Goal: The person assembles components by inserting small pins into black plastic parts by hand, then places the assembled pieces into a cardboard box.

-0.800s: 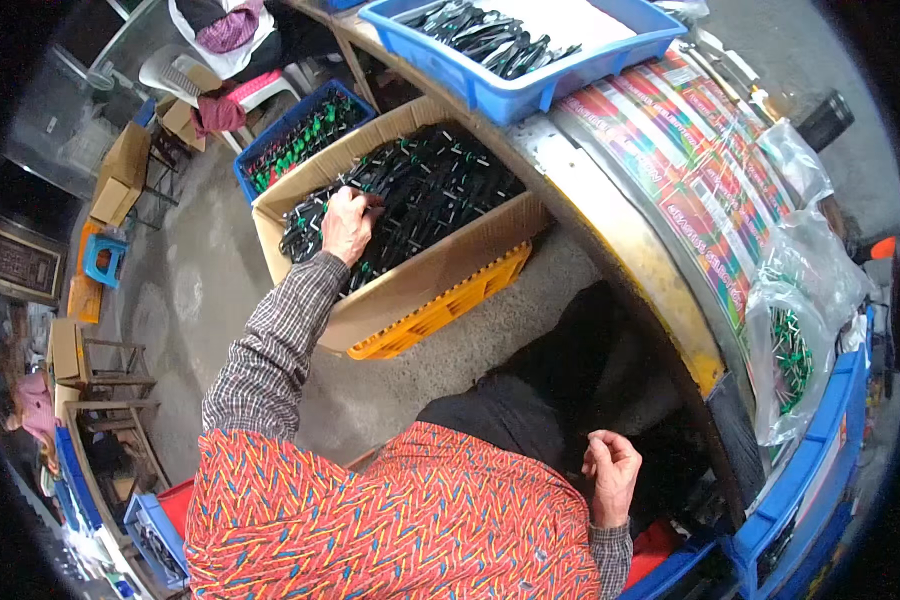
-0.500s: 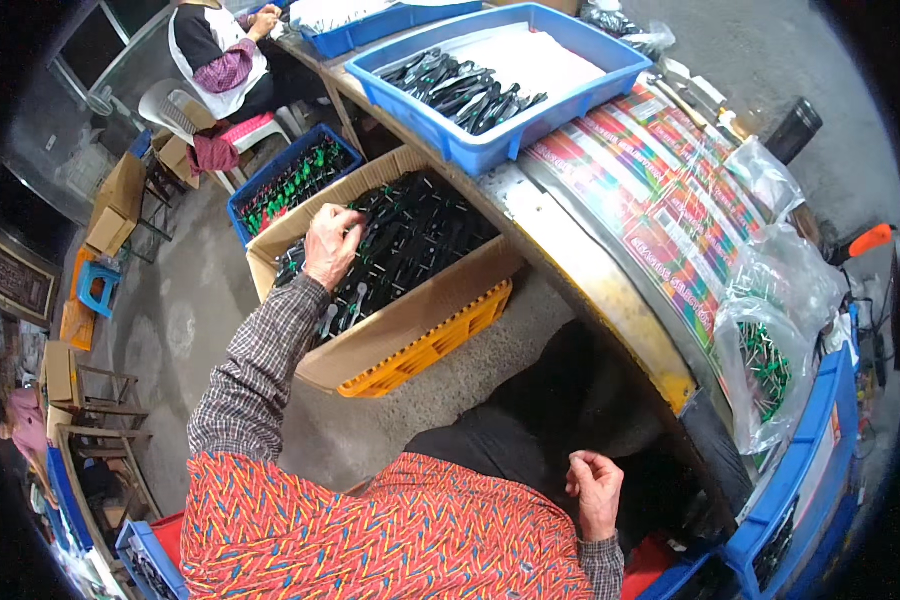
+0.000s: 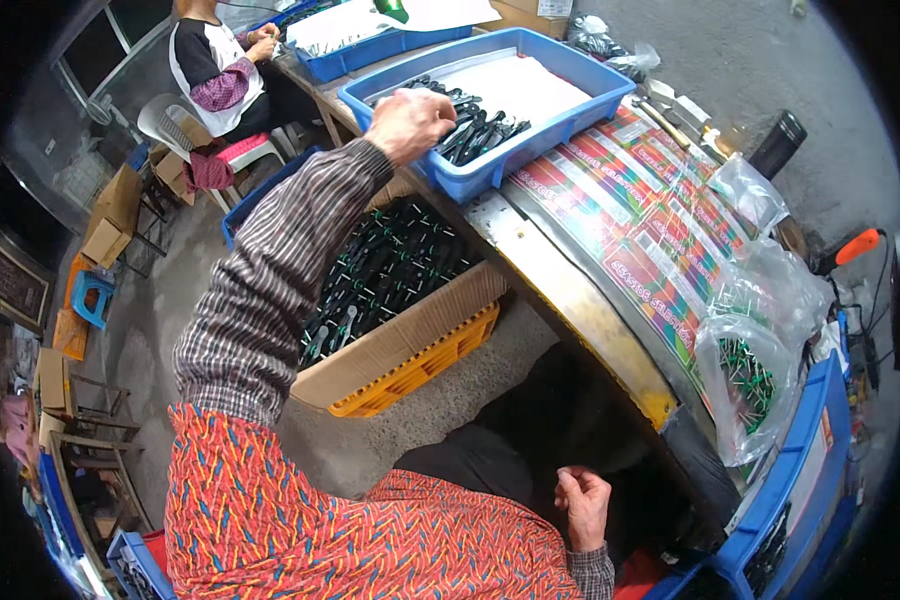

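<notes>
My left hand is over the near left corner of a blue plastic tray, at a heap of slim black handle-like pieces. Its fingers are bent together, and what they hold, if anything, is hidden. Low at the right, beside my lap, my right hand is closed, thumb against curled fingers; nothing I can name shows in it. Below the tray, a cardboard box is full of similar black pieces with small green and silvery parts. My left forearm covers part of that box.
An orange crate supports the box. A table curves along my right, carrying printed sheets and a clear bag of green-and-silver pieces. Blue bins stand at the right. Another person sits working at the far left.
My left hand has risen from above the cardboard box to the black pieces in the blue tray. My right hand stays closed near my lap. The view has shifted slightly.
</notes>
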Motion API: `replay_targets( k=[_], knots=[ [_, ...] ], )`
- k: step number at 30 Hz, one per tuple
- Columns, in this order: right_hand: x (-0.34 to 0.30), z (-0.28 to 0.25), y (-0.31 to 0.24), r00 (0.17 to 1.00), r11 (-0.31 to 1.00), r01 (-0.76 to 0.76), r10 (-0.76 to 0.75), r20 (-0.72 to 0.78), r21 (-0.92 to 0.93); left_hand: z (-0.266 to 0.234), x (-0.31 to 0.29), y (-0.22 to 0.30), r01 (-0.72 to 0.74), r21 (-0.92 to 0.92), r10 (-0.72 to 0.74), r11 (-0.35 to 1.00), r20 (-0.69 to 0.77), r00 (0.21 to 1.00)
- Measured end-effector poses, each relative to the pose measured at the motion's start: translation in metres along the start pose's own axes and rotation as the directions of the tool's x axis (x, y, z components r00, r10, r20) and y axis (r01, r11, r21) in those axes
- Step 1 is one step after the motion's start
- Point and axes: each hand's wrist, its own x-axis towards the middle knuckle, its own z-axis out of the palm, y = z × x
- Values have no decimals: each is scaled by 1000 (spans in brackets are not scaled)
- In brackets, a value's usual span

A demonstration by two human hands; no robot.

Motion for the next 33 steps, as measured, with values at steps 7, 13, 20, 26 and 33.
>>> replay_targets(
  k=[7, 13, 20, 26, 33],
  knots=[
    [0, -3, 3, 999, 999, -28, 28, -19, 24, 24, 38, 12, 117, 266, -204, 957, 331, 921],
    [0, -6, 6, 999, 999, -41, 41, -28, -1, 26, 42, 20, 156, 285, -245, 946, 312, 918],
    [-3, -12, -2, 1000, 999, 2, -3, -31, -44, 39, 38, 6, 148, 118, -165, 982, 149, 975],
    [-16, -25, -48, 948, 911, 237, -293, -126, -336, 29, 35, 5, 77, -113, -77, 991, 3, 997],
    [-41, -45, -125, 745, 675, 423, -639, -191, -604, 21, 15, 26, 148, -418, -196, 896, -75, 978]
  ],
)
